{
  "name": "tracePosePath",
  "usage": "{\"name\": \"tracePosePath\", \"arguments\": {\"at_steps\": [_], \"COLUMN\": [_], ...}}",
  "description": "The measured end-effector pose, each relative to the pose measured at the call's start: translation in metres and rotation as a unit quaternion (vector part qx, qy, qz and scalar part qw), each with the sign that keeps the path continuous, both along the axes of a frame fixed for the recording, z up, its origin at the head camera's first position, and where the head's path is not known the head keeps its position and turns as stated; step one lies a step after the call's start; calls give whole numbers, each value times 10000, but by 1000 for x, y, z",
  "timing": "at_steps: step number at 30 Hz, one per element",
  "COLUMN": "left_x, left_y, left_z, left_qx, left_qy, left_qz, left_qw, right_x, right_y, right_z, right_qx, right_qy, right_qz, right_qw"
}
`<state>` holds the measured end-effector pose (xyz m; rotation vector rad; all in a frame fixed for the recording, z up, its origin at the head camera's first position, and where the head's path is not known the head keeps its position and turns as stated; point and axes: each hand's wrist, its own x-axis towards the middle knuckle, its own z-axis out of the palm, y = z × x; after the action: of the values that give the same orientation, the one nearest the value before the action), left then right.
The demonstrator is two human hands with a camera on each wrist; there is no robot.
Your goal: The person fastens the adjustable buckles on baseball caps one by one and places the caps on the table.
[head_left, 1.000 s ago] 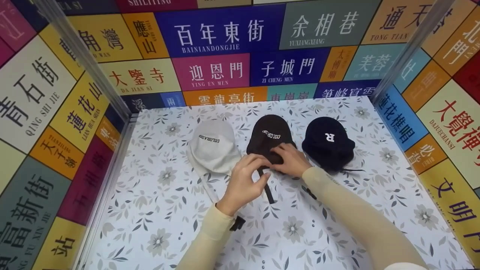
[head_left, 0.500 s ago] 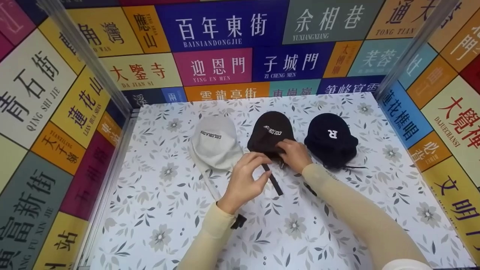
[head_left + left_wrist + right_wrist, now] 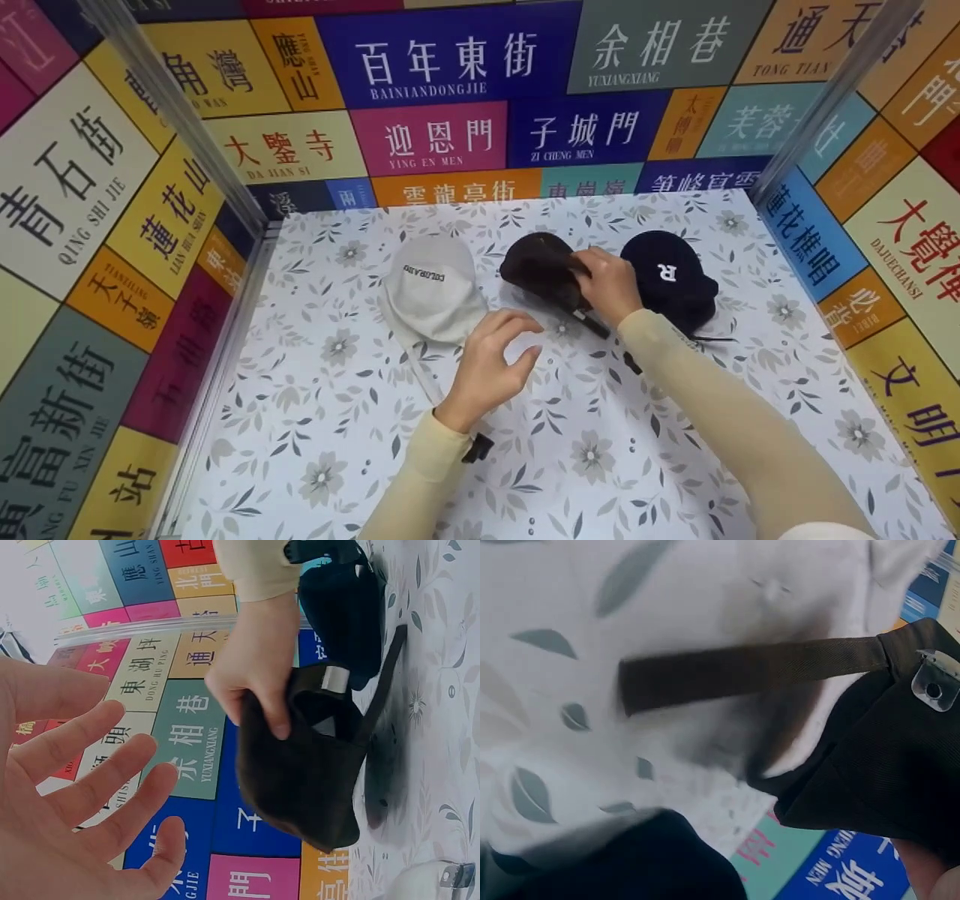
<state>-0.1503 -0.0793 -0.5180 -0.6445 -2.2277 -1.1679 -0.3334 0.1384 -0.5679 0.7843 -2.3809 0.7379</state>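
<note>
My right hand point(image 3: 611, 285) grips the dark brown cap point(image 3: 536, 270) by its right edge, thumb and fingers pinching the fabric. The cap is tilted and raised off the table, with its shadow below in the left wrist view. That view also shows into the cap's opening, where a white label point(image 3: 336, 679) sits by the rim. From the cap extends a loose brown strap point(image 3: 757, 675), with a metal buckle point(image 3: 949, 697) close to its base. Holding nothing, my left hand point(image 3: 491, 367) hovers front-left of the brown cap, fingers spread and relaxed.
An off-white cap point(image 3: 431, 292) lettered COLORADO lies on the left, its strap trailing forward. To the right is a navy cap point(image 3: 679, 304) with a white R, close to my right hand. Walls of colourful street signs point(image 3: 450, 60) surround the leaf-patterned table point(image 3: 555, 495).
The brown cap has lifted and tipped in my right hand, its lettered front turning out of sight and its strap swinging right. My left hand has stayed nearly still.
</note>
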Motion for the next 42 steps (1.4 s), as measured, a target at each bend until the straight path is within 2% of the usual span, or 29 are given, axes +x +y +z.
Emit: {"name": "tracePosePath", "arguments": {"at_steps": [7, 13, 23, 31, 42], "left_x": [2, 2, 1, 4, 15], "left_y": [1, 3, 6, 11, 25], "left_z": [-2, -2, 0, 9, 31], "left_qx": [-116, -74, -157, -137, 2], "left_qy": [-28, -4, 199, 398, 800], "left_qz": [-10, -48, -2, 54, -349], "left_qw": [9999, 10000, 9997, 9991, 9962], "right_x": [4, 13, 37, 55, 74], "right_y": [5, 8, 15, 25, 29], "right_z": [21, 46, 89, 111, 135], "right_qx": [-519, -713, -345, -61, 386], "right_qy": [145, 227, 127, -141, -913], "right_qz": [-70, -19, 310, 379, 481], "right_qw": [9985, 9972, 9988, 9992, 9939]}}
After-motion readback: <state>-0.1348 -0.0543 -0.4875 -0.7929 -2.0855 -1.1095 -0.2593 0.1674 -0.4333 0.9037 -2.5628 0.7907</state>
